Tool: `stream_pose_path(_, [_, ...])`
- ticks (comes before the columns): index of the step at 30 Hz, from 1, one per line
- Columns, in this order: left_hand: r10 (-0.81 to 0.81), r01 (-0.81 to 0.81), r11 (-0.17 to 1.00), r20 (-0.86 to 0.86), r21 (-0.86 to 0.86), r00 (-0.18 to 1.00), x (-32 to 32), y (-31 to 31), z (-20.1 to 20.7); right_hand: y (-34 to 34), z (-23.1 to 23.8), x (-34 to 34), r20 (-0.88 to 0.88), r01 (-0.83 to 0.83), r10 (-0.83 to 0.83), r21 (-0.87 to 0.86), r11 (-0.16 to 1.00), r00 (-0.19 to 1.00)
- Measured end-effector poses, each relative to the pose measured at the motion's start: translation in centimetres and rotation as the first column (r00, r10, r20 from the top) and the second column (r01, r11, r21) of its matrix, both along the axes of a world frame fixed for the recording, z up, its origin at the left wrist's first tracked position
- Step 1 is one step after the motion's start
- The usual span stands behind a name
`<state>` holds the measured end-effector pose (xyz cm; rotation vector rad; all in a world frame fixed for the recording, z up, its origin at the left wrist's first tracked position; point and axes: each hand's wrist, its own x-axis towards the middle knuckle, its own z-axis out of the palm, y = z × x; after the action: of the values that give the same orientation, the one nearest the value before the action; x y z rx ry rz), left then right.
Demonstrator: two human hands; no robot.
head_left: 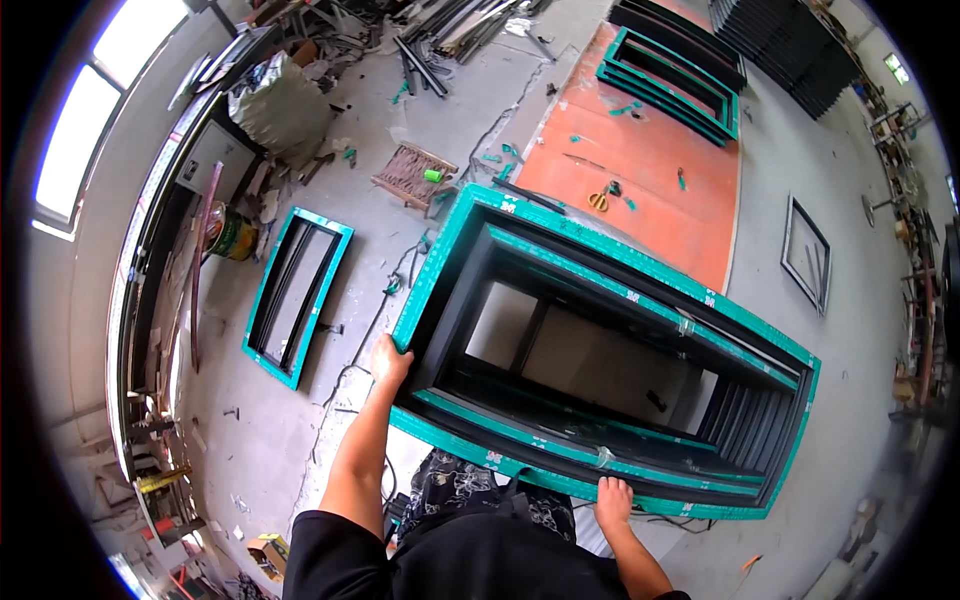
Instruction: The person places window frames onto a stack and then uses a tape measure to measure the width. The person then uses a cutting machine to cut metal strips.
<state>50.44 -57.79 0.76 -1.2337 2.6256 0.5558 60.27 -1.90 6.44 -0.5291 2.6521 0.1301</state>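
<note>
Right in front of me is a large black rectangular frame (433, 275) with green protective film along its edges, lying on top of several black layers that show at its right end. My left hand (390, 362) is closed around its left side, close to the near corner. The fingers of my right hand (613, 495) curl over the near long edge, right of the middle. The undersides of both grips are hidden. Through the opening, inner rails with green strips and a brownish surface can be seen.
A smaller green-edged frame (322, 312) lies on the floor to the left, near a slatted wooden stool (410, 178). Beyond, an orange board (560, 125) carries yellow-handled scissors (598, 203) and more green-edged frames (612, 72). Cables trail across the floor. A thin frame (790, 225) lies at right.
</note>
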Motion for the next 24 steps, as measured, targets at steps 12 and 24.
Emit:
stream_pose_path(12, [-0.155, 0.154, 0.987, -0.023, -0.036, 0.988, -2.9, -0.8, 9.6, -3.4, 4.3, -0.9, -0.057, 0.129, -0.136, -0.107, 0.986, 0.989])
stream_pose_path(24, [-0.093, 0.081, 0.983, -0.066, -0.168, 0.994, 2.2, 2.9, 9.0, 0.7, 9.5, -0.5, -0.005, 0.072, -0.076, -0.253, 0.965, 0.997])
